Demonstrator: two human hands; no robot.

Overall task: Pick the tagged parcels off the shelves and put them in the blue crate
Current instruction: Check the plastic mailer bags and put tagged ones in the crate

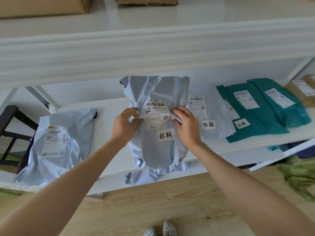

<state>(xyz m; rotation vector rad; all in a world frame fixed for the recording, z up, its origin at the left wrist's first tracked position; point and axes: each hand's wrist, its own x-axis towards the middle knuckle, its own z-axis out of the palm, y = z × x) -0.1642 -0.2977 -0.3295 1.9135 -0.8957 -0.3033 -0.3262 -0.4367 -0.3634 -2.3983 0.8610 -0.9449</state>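
Observation:
A pale grey-blue plastic parcel [159, 150] with a shipping label and a handwritten white tag is held upright in front of the white shelf [109, 106]. My left hand [124, 124] pinches its left side and my right hand [186, 124] pinches its right side, both at label height. To its right on the shelf lie another grey parcel [211, 116] and a teal parcel [247, 114], each with a similar handwritten tag. A second teal parcel [281, 103] overlaps the first. The blue crate is not in view.
A grey parcel [58, 143] without a handwritten tag lies at the shelf's left. Another grey bag [141, 176] hangs over the shelf edge below my hands. Cardboard boxes [44, 5] stand on the upper shelf. A black stool [13, 133] is at left, green cloth [300, 176] on the floor right.

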